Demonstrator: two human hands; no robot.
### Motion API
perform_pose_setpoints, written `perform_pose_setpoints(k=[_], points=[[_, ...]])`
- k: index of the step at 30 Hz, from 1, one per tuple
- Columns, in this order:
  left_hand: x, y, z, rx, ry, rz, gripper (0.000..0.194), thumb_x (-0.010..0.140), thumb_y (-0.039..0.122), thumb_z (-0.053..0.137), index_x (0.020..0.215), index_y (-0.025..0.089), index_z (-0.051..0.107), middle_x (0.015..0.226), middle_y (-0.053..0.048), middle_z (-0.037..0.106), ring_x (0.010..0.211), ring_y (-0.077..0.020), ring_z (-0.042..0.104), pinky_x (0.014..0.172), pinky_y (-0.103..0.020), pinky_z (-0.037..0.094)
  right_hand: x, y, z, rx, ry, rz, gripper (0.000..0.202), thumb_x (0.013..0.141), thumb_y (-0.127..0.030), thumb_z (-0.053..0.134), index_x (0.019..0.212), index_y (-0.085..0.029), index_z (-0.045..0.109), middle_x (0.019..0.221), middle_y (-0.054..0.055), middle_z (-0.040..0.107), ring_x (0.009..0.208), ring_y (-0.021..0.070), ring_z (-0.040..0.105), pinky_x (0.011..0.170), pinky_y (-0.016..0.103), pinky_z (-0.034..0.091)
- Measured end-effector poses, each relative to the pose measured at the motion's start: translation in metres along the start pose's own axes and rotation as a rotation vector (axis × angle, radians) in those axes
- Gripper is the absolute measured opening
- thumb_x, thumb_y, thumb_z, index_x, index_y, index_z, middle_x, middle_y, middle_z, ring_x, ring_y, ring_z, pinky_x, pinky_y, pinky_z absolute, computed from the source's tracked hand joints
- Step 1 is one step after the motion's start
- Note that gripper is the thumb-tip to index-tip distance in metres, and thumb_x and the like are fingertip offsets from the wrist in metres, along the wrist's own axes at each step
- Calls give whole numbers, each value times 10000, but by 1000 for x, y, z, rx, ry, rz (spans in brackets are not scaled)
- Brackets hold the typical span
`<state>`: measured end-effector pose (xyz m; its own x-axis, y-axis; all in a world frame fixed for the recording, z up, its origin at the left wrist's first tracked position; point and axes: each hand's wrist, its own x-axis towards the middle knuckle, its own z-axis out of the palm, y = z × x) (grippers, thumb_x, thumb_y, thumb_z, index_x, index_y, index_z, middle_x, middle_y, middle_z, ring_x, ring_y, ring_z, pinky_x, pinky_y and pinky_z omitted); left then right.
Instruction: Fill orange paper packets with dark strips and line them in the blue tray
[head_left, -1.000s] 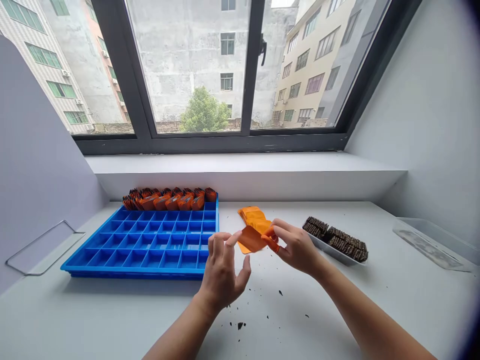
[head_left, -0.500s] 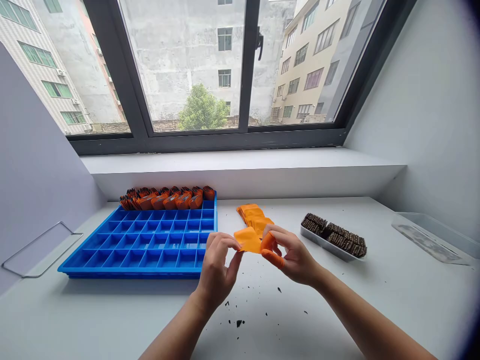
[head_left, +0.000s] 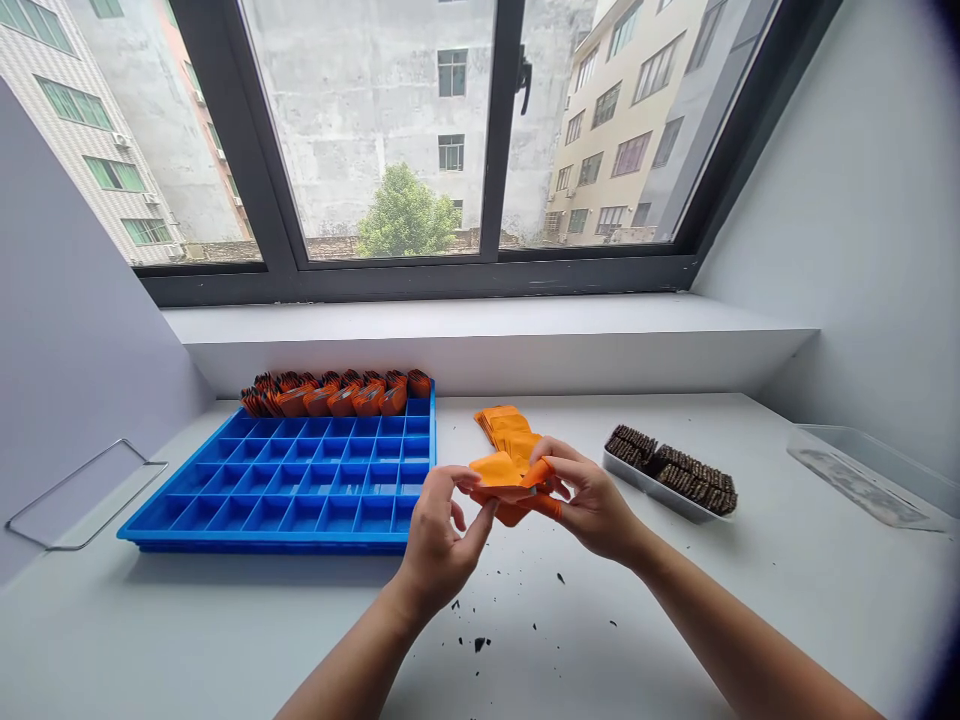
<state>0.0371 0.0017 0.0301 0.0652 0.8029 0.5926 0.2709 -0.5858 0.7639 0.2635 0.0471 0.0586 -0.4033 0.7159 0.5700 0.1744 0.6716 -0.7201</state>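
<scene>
Between my two hands, above the white table, is a small orange packet, its mouth spread apart. My left hand pinches its left edge between thumb and fingers. On the other side my right hand, with orange covers on the thumb and a finger, grips the right edge. Just behind lies a fanned stack of orange packets. A metal tray of dark, thin pieces in rows stands to the right. Whether anything is inside the held packet I cannot tell.
A blue compartment tray stands at left, filled orange packets along its back row. A wire stand is at far left, a clear plastic container at far right. Dark crumbs lie on the table nearer me.
The orange packet, flat before, is now tilted and spread open at its mouth. My right fingers have closed in on its right side, and my left hand has turned slightly.
</scene>
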Motion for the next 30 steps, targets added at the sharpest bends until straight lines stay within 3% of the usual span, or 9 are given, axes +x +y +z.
perform_pose_setpoints(k=[3, 5, 9, 13, 19, 22, 27, 30], points=[[-1, 1, 0, 106, -49, 178, 380, 976, 196, 729, 1332, 248, 607, 1201, -113, 700, 1050, -247, 628, 649, -290, 563, -2, 3, 3, -43, -58, -38, 229, 988, -393, 778, 842, -237, 697, 883, 22, 569, 751, 158, 520, 608, 289, 464], [-1, 4, -1, 109, -102, 217, 419, 967, 186, 744, 1358, 261, 614, 1227, -121, 700, 1092, -264, 621, 655, -303, 590, -3, 5, 4, -68, -78, -38, 250, 966, -405, 802, 823, -238, 683, 869, 20, 566, 768, 168, 521, 632, 301, 483], [2, 7, -5, 40, -172, 166, 334, 960, 214, 771, 1277, 257, 675, 1167, -109, 718, 1023, -245, 668, 621, -291, 611, -5, 9, 4, -91, -97, -23, 333, 916, -459, 854, 773, -231, 658, 844, 19, 554, 752, 171, 501, 636, 310, 487], [6, 11, -10, -96, -236, 6, 209, 932, 237, 828, 1122, 227, 741, 1034, -73, 765, 888, -203, 745, 599, -256, 610, -5, 11, -1, -69, -130, -5, 377, 921, -499, 843, 750, -222, 652, 831, 16, 552, 749, 168, 504, 628, 299, 471], [9, 14, -8, -146, -184, -2, 33, 933, 240, 839, 950, 215, 827, 1042, -104, 838, 927, -239, 800, 563, -253, 595, -2, 8, -2, -114, -98, -8, 518, 887, -588, 848, 685, -218, 546, 750, -16, 508, 670, 145, 422, 591, 286, 387], [8, 11, -6, -140, -163, -25, 48, 940, 246, 830, 899, 222, 835, 1038, -104, 851, 931, -254, 813, 512, -242, 569, -1, 8, 1, -132, -96, -22, 569, 908, -645, 800, 676, -220, 502, 724, -24, 489, 648, 138, 402, 578, 280, 366], [6, 3, -2, -173, -122, -51, 154, 954, 314, 829, 834, 217, 819, 1003, -104, 854, 904, -264, 825, 548, -281, 625, 3, 9, -7, -210, -79, -81, 555, 989, -733, 634, 771, -223, 632, 735, -1, 542, 660, 155, 471, 607, 296, 408], [5, -1, -1, -175, -77, -29, 161, 977, 330, 808, 859, 222, 825, 1006, -99, 857, 915, -271, 829, 712, -379, 702, 6, 17, -32, -499, 95, 35, 488, 1035, -681, 581, 916, -228, 716, 751, 9, 559, 651, 164, 503, 621, 308, 418]])
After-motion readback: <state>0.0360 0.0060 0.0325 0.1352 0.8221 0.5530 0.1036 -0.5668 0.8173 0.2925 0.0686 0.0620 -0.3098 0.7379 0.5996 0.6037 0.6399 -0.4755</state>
